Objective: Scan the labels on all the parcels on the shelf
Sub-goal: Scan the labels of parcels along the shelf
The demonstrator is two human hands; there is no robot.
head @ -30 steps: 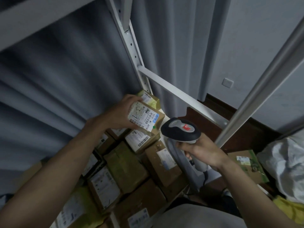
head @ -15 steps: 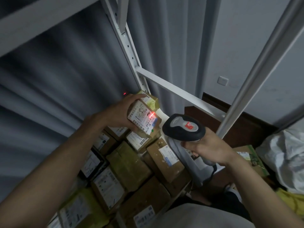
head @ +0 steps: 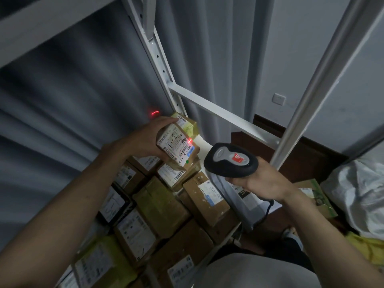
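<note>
My left hand (head: 141, 140) holds a small brown parcel (head: 176, 145) tilted up above the pile, its white label facing the scanner. A red laser spot glows on the label's right edge, and a second red mark falls on the curtain behind. My right hand (head: 264, 179) grips a black and grey barcode scanner (head: 230, 160), pointed left at the parcel from a short distance. Below, several brown and yellow-taped parcels (head: 162, 206) with white labels lie packed on the shelf (head: 224, 240).
White metal shelf uprights (head: 158, 59) and a crossbar (head: 218, 111) frame the space. A grey curtain (head: 72, 96) hangs behind. At the right lie a white sack (head: 361, 194), a green-edged flat box (head: 320, 200) and yellow material (head: 365, 246).
The scanner's red light came on and now sits on the label. My left hand tipped the parcel slightly more toward the scanner. My right hand stayed close by.
</note>
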